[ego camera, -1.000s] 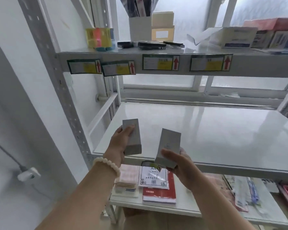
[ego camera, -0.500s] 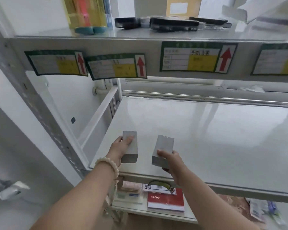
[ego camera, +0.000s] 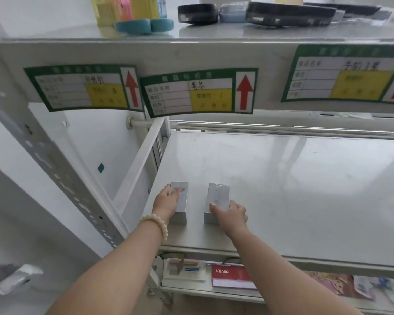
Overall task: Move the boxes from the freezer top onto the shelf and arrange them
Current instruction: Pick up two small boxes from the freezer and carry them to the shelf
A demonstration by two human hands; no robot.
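Observation:
Two small grey boxes lie side by side on the left front part of the white middle shelf (ego camera: 293, 189). My left hand (ego camera: 167, 201) grips the left box (ego camera: 180, 204) from its left side, thumb on top. My right hand (ego camera: 231, 214) holds the right box (ego camera: 218, 197) from its near right end, fingers across the top. Both boxes rest flat on the shelf, a small gap between them. The freezer top is out of view.
The upper shelf edge (ego camera: 191, 55) hangs close above with green price labels (ego camera: 198, 92); coloured and black items stand on it. A perforated white upright (ego camera: 55, 169) rises at left. On the lower shelf lie a red pack (ego camera: 231, 276) and paper pads.
Both hands have moved forward and down, bringing the two boxes from in front of the shelf edge onto the shelf surface. The camera has come closer to the shelf.

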